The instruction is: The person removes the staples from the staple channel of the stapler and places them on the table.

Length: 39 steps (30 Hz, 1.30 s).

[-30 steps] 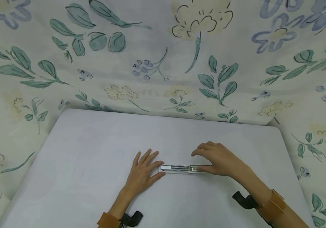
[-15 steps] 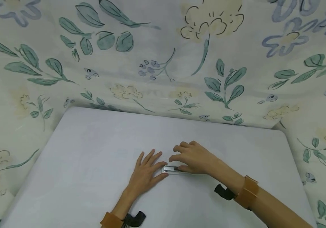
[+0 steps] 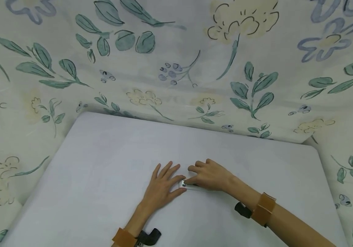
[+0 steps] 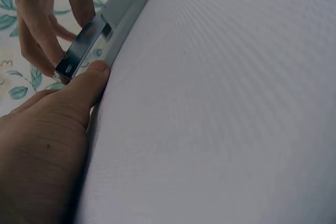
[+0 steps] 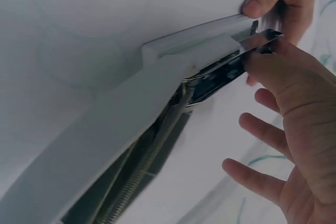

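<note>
A stapler lies between the hands, its near end [image 3: 182, 184] showing in the head view. The right wrist view shows it spread open: a pale top cover [image 5: 100, 135], a long coil spring [image 5: 149, 158], a metal staple magazine [image 5: 223, 77] and a pale base [image 5: 202, 34]. My left hand [image 3: 160, 190] holds the base's end between thumb and forefinger, other fingers spread on the table. My right hand [image 3: 211, 175] pinches the magazine's front end with thumb and forefinger, the other fingers held off it. From the left wrist, the magazine [image 4: 81, 48] stands raised over the base [image 4: 125, 27].
The white table [image 3: 118, 147] has rounded corners. Flower-patterned cloth [image 3: 176, 68] hangs behind it and at both sides. An orange band with a black camera sits on each wrist, the right band [image 3: 263, 209] above the table.
My right hand has slid leftward along the stapler from its rear part to the front end beside my left hand. The left hand keeps its place; the head view has shifted slightly.
</note>
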Motion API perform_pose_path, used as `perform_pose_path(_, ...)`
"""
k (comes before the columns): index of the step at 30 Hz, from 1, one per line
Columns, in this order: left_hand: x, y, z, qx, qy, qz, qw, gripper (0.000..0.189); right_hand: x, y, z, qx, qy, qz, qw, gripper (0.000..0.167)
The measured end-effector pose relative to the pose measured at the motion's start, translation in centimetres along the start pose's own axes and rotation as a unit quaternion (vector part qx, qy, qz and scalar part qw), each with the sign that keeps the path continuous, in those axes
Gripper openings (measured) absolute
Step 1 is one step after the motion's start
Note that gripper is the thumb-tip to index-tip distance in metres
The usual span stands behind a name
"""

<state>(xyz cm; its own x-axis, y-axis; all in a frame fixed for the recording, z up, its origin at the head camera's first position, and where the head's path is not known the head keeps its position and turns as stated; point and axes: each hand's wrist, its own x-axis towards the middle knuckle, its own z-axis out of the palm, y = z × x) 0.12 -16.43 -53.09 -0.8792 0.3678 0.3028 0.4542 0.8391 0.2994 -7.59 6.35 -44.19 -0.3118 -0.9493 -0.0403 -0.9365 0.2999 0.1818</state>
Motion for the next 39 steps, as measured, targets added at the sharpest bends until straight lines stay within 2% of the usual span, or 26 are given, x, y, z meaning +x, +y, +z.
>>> perform_pose_path(10, -0.12, -0.03, -0.1, 0.0, -0.009, -0.002, 1.0, 0.041, -0.24, -0.28, 0.55, -0.02, 0.007, -0.005, 0.9998, 0.039)
perform_pose_path(18, -0.21, 0.11, -0.09, 0.0, -0.01, -0.006, 0.9999, 0.042, -0.19, -0.26, 0.52, -0.001, 0.021, -0.013, 0.9997, 0.03)
perform_pose_path(23, -0.33, 0.12, 0.03, -0.001, -0.005, -0.003, 1.0, 0.041, -0.05, -0.23, 0.35, 0.003, 0.027, -0.018, 0.9995, 0.031)
perform_pose_path(30, -0.29, 0.1, 0.04, -0.003, -0.008, -0.005, 1.0, 0.041, 0.05, -0.25, 0.15, -0.001, 0.009, -0.016, 0.9998, 0.038)
perform_pose_path(39, -0.22, 0.12, 0.0, -0.001, -0.01, -0.008, 0.9999, 0.041, 0.1, -0.25, 0.14, 0.021, -0.013, -0.015, 0.9996, 0.039)
